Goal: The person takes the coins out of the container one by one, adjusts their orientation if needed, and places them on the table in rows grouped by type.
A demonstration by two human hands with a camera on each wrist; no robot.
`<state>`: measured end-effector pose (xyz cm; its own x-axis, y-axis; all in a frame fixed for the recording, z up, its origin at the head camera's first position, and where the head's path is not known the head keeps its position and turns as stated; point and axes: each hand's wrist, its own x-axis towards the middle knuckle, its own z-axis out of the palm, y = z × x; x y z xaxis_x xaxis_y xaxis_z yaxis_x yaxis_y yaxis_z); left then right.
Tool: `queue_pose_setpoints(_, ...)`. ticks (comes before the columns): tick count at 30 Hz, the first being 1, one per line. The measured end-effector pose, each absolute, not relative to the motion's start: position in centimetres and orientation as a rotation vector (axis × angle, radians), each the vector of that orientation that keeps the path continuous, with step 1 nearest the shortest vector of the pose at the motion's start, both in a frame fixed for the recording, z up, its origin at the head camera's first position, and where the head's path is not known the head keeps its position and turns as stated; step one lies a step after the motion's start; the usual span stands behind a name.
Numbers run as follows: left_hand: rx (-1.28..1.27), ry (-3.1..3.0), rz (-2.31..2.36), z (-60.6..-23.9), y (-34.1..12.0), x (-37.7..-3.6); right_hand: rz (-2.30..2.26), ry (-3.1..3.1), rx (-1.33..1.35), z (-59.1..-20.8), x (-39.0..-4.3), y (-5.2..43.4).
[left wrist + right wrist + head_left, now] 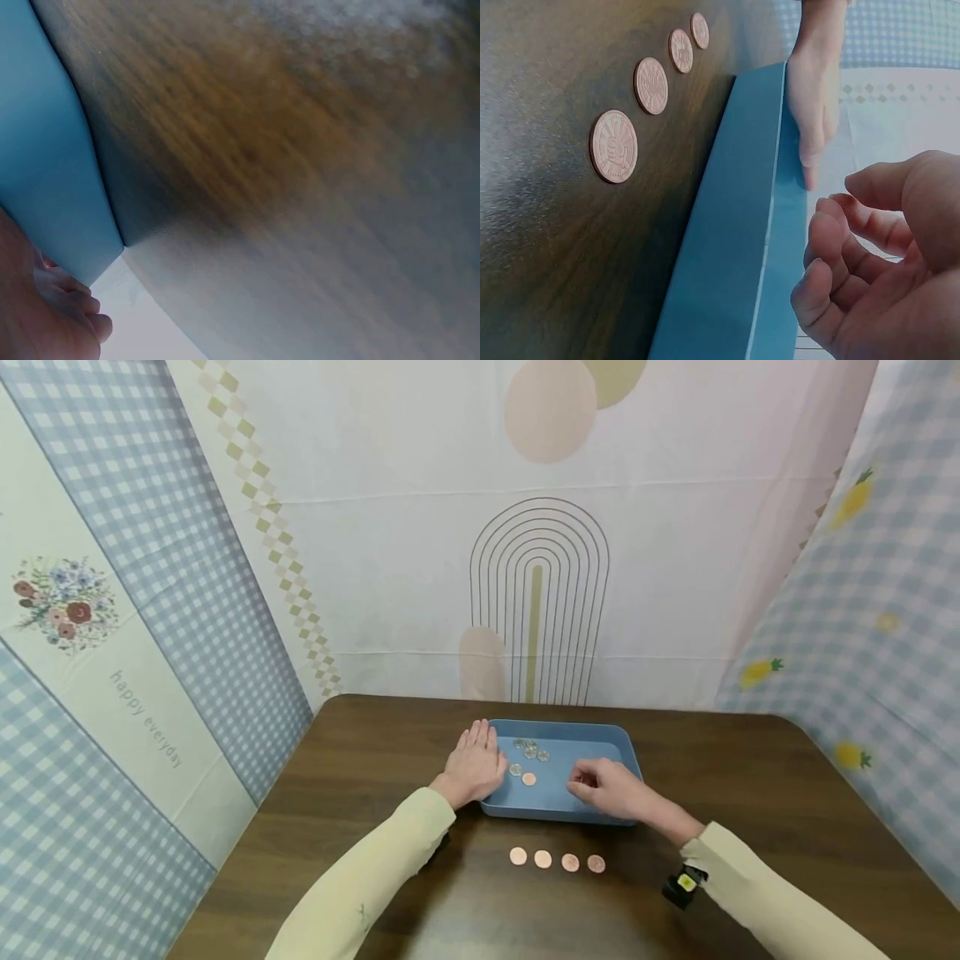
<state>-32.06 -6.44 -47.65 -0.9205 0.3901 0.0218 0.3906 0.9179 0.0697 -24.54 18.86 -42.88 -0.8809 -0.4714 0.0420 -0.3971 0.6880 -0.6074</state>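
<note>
A shallow blue tray (573, 744) stands on the table with several silver-coloured coins (531, 752) and one copper-coloured coin (528, 779) inside, mostly toward its left side. My left hand (474, 764) rests along the tray's left rim, fingers straight and pointing away from me. Over the right part of the tray hovers my right hand (606, 787), its fingers loosely bent. In the right wrist view a small gap shows between thumb (870, 185) and fingers, with nothing held there. Several copper-coloured coins (543, 859) lie in a row in front of the tray; the nearest coin (615, 146) carries a raised design.
The dark wooden table (375, 768) extends around the tray on all sides. Behind it hangs a pale patterned cloth (405, 577), with blue checked cloth (195, 527) at the left and a pineapple-print cloth (862, 635) at the right.
</note>
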Motion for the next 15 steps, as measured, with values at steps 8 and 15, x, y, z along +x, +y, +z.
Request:
queue_pose_setpoints(8,-0.645,-3.054,-0.11,-47.7,-6.9,-31.6,-1.006,2.804,-0.548,-43.7,-25.1,17.4)
queue_pose_setpoints(15,-0.663,-3.035,-0.123,-47.8,-7.3,-31.4,-1.009,2.831,-0.474,-44.2,-25.3,15.8)
